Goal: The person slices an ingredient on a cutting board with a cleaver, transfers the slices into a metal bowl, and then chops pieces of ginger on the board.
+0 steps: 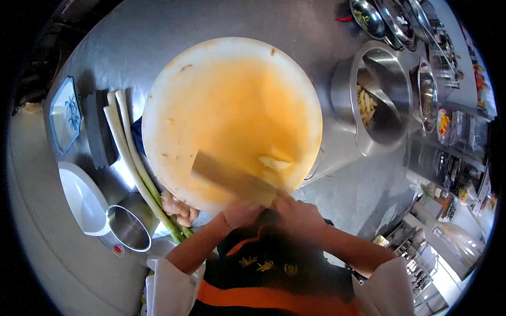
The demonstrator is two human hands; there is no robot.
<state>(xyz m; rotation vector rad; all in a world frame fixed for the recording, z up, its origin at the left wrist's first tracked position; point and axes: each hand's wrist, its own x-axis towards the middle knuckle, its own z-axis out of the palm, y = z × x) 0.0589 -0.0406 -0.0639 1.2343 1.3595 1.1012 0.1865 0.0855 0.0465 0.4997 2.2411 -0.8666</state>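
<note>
A round cutting board, white at the rim and stained orange-yellow, lies before me. My right hand, at its near edge, is closed around the handle end of a cleaver. The wide blade is blurred and points left across the board. My left hand is against or just beside the blade's near edge; its fingers are smeared and partly hidden. A pale, irregular food piece lies on the board beyond the blade, toward the right.
Left of the board are long leeks, ginger, a dark grey block, a patterned dish, a white bowl and a metal cup. At right stands a deep steel pot holding pale cut pieces; metal bowls sit behind.
</note>
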